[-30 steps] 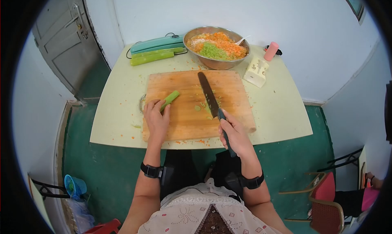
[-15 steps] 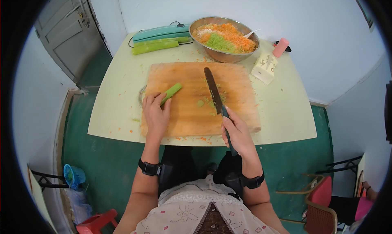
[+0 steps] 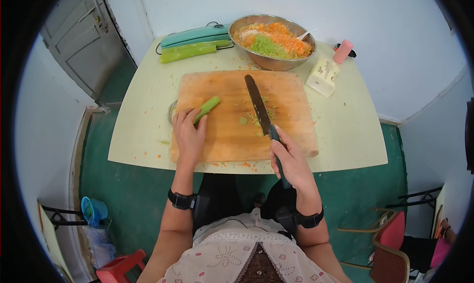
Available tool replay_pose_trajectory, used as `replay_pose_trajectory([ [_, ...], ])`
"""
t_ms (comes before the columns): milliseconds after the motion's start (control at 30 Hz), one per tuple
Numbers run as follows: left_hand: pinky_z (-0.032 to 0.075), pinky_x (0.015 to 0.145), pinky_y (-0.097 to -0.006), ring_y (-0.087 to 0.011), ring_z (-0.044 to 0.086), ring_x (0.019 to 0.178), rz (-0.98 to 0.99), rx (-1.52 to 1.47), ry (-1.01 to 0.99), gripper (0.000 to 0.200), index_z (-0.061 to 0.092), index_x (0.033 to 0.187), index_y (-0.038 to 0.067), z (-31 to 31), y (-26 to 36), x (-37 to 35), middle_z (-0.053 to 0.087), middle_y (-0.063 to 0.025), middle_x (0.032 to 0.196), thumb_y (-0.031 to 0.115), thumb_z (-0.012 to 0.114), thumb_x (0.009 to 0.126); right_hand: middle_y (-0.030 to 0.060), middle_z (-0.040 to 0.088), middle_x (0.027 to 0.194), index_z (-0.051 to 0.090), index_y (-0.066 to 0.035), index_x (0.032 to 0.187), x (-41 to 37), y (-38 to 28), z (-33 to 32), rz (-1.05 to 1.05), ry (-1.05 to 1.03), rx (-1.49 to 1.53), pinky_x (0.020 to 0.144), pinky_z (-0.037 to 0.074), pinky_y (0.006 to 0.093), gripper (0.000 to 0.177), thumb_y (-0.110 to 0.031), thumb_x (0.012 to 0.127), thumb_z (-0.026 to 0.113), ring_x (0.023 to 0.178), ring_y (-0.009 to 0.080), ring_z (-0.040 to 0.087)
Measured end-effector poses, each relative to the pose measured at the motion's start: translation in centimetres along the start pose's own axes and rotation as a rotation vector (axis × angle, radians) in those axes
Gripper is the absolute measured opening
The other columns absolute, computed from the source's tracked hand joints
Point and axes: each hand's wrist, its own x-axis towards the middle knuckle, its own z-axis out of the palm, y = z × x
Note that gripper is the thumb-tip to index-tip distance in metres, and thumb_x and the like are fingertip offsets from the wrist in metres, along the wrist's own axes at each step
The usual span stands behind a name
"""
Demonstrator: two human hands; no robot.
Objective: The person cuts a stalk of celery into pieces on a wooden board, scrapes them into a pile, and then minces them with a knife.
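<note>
On the left part of the wooden cutting board [image 3: 222,145], my left hand [image 3: 189,132] is closed around a short green stalk piece [image 3: 209,106]. My right hand [image 3: 290,157] grips the dark handle of a knife [image 3: 257,101], whose blade points away from me over the board. Small green bits and a round green slice [image 3: 243,120] lie beside the blade. Behind the board is a metal bowl [image 3: 276,64] of chopped orange, green and pale food with a white spoon in it.
Longer green stalks [image 3: 187,53] and a teal device [image 3: 195,37] lie at the back left of the table [image 3: 140,110]. At the back right are a tissue pack [image 3: 323,77] and a pink-capped item [image 3: 343,51]. Another person [image 3: 434,248] is partly visible at the lower right, near a red chair [image 3: 391,243].
The whole view has shifted slightly. Both hands keep their hold on the stalk piece and the knife, with little movement over the board.
</note>
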Motion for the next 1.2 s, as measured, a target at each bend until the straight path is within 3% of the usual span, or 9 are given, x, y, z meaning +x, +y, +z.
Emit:
replay_pose_trajectory([
  [567, 0.042, 0.088, -0.037, -0.0299, 0.052, 0.098, -0.009, -0.002, -0.015, 0.024, 0.065, 0.1, 0.0, 0.0, 0.1, 0.0, 0.059, -0.0128, 0.101, 0.009, 0.068, 0.078, 0.0034, 0.045, 0.079, 0.028, -0.004, 0.143, -0.8, 0.0, 0.6, 0.033, 0.002, 0.035, 0.039, 0.039, 0.023, 0.05, -0.018, 0.097, 0.042, 0.047, 0.0083, 0.046],
  [1200, 0.041, 0.086, -0.0397, -0.0308, 0.051, 0.098, 0.015, -0.005, 0.007, 0.025, 0.066, 0.099, 0.001, 0.5, -0.6, 0.0, 0.059, -0.0132, 0.1, 0.011, 0.069, 0.076, 0.0012, 0.042, 0.072, 0.028, 0.0, 0.142, -0.3, -0.8, -0.5, -0.01, 0.038, -0.035, 0.038, 0.038, 0.0236, 0.051, -0.017, 0.097, 0.043, 0.045, 0.0077, 0.044],
])
